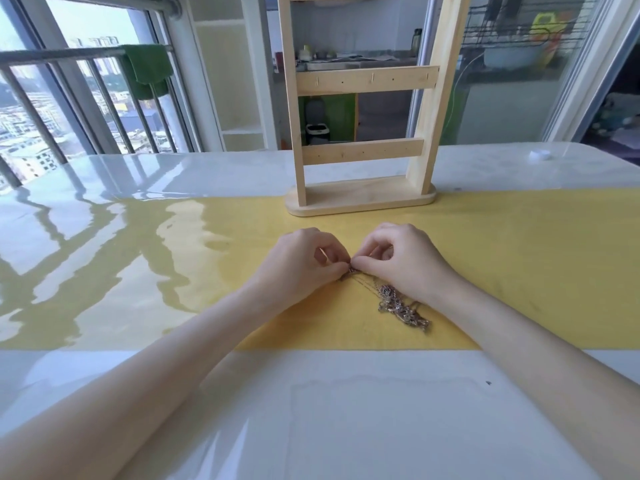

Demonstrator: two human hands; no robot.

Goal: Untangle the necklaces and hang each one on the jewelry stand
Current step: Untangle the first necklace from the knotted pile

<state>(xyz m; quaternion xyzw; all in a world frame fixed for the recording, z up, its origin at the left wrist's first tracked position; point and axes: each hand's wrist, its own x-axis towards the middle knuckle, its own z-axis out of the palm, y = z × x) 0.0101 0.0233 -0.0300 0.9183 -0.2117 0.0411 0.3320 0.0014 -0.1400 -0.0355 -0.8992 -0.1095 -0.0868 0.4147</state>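
Both hands' grip [351, 265] on tangled necklaces [401, 306]

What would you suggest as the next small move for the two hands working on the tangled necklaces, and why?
Probably ease the pinched strands gently apart. The left hand and right hand both pinch the chain at one spot, while the tangled necklaces lie bunched on the yellow cloth. Nothing visibly hangs on the jewelry stand, so loosening seems to come first.
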